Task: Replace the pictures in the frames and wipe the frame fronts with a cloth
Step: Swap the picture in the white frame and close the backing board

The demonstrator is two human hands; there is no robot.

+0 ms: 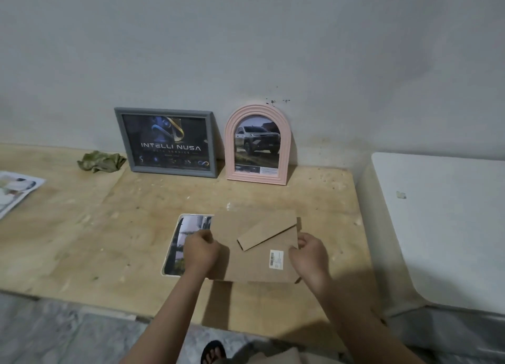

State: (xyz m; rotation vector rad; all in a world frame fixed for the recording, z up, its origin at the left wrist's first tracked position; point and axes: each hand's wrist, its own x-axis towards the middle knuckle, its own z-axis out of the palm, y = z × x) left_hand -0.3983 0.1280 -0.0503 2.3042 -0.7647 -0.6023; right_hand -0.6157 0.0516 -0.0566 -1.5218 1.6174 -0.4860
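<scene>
A brown frame back (257,250) with a folded stand and a barcode sticker faces up above the wooden table (109,227). My left hand (200,250) grips its left edge and my right hand (310,255) grips its right edge. A loose picture (180,243) lies on the table under its left side, partly hidden. Against the wall lean a grey frame (166,142) with a dark "INTELLI NUSA" print and a pink arched frame (257,145) showing a pickup truck. A crumpled green cloth (101,161) sits left of the grey frame.
A printed sheet (16,191) lies at the table's left edge. A white surface (442,227) stands just right of the table. My foot in a dark sandal (214,351) shows on the floor below the table's front edge.
</scene>
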